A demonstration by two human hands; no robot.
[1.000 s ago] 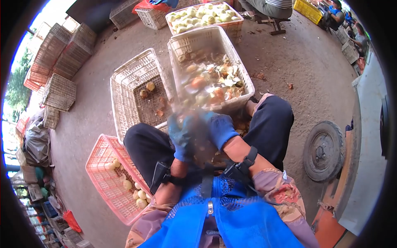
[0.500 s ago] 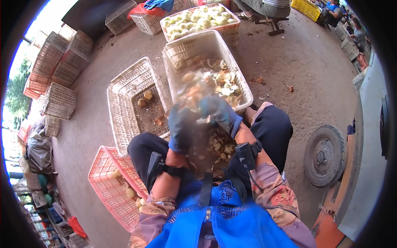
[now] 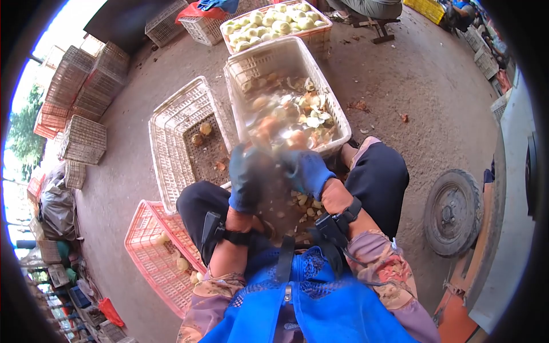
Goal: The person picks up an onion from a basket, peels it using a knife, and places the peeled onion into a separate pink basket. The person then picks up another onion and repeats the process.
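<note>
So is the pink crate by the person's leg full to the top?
No, the pink crate holds only a few pale round pieces, with most of its mesh floor bare.

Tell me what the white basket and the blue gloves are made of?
The white basket looks like hard plastic: its walls are a moulded grid of small holes. The gloves on the left hand and right hand look like soft blue fabric or rubber; blur leaves that open.

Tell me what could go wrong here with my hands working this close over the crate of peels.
The left hand and right hand are blurred with motion, close together, so one could strike the other. Peels already lie between the knees, short of the white crate; more scraps may miss it. The pink crate of peeled pieces sits by the left knee and could get knocked.
</note>
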